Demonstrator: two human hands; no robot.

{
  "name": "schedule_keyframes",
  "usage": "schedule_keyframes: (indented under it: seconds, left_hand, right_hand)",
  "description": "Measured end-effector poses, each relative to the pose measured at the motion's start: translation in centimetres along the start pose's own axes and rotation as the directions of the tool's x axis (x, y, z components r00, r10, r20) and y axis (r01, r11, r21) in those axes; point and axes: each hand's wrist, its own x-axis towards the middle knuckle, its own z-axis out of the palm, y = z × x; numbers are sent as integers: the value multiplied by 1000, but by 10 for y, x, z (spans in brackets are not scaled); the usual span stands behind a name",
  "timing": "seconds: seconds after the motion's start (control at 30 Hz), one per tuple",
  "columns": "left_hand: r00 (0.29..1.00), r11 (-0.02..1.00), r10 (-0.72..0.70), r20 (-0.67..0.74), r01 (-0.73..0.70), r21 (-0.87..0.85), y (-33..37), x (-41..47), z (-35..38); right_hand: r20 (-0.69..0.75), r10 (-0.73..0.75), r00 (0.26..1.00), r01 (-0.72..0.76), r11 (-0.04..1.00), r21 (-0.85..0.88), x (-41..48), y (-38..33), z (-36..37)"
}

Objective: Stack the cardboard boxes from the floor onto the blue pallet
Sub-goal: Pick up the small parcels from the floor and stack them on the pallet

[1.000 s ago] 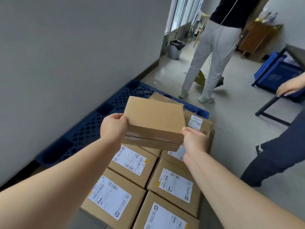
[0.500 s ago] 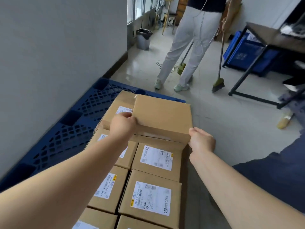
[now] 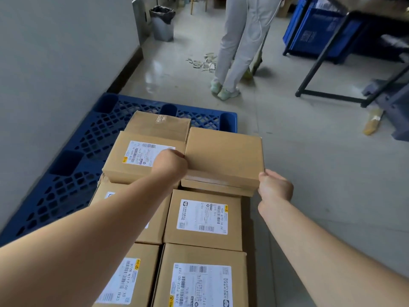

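Lots of boxes already sit on the blue pallet. My left hand and right hand each grip a side of one plain box, low over the far pile. I think it is nearly down. I can't tell how many more wait on the floor.

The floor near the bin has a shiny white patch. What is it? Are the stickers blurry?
Head view: that patch is glare, light reflecting off the glossy floor just this side of the bin. Head view: the middle sticker is sharp enough to show its bigger codes, but its small print is too soft to read.
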Motion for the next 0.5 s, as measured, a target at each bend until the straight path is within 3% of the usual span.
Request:
schedule_keyframes:
  seconds: [0.27,0.5]
  left_hand:
    - [991,992,-116,67,113,46,-21,25,22]
    - [985,987,-136,106,125,99,-30,33,33]
  right_hand:
    - [-14,65,998,-66,997,-34,20,27,20]
    - [-13,74,997,-75,994,-83,28,37,29]
